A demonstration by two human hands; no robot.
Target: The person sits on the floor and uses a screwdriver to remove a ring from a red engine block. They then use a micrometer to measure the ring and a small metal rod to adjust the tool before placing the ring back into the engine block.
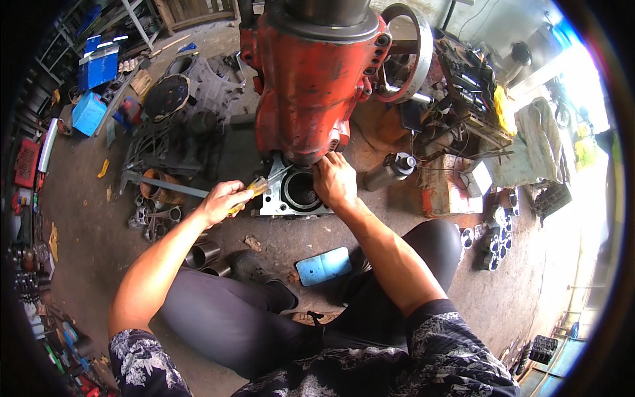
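Observation:
My left hand (226, 202) is closed round the yellow handle of a screwdriver (258, 187). The thin shaft slants up to the right, over the top of a metal engine block (268, 204). A round dark cylinder bore (302, 190) opens in that block. At the bore's right edge is my right hand (336, 180), its fingers bent and pressed together under the red machine head (301, 86). What those fingertips hold, if anything, is hidden. The red head hangs just above the block and covers its far part.
A blue flat case (324, 266) lies on the floor between my legs. Metal sleeves (204, 253) stand beside my left leg. To the right are a grey bottle (390, 171), a worn carton (448, 188) and a handwheel (410, 56). Connecting rods (159, 215) lie at left.

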